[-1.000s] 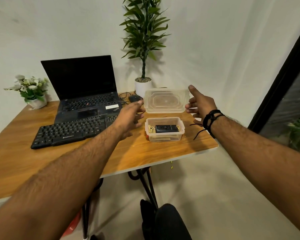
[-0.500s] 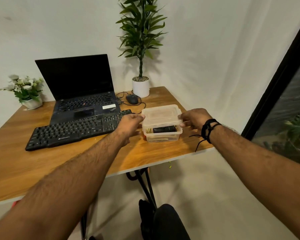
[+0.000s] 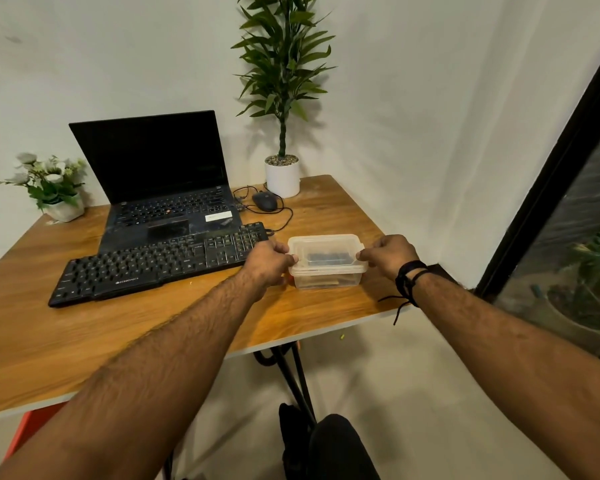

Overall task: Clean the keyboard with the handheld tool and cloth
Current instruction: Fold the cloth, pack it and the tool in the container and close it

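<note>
A clear plastic box (image 3: 326,278) with its lid (image 3: 321,244) on top sits near the table's right edge. A dark handheld tool (image 3: 329,258) shows dimly through the lid. My left hand (image 3: 269,263) grips the box's left end and my right hand (image 3: 388,254) grips its right end, fingers curled over the lid's rim. The black keyboard (image 3: 153,265) lies just left of the box, in front of the laptop. No cloth can be seen.
An open black laptop (image 3: 160,188) stands behind the keyboard. A wired mouse (image 3: 264,201), a tall potted plant (image 3: 282,174) and a small flower pot (image 3: 54,192) line the back of the wooden table (image 3: 118,334). The table's edge runs close to the box's right.
The lid, held up behind the box a second ago, has come down onto it. Both hands now clasp the closed box at its two ends.
</note>
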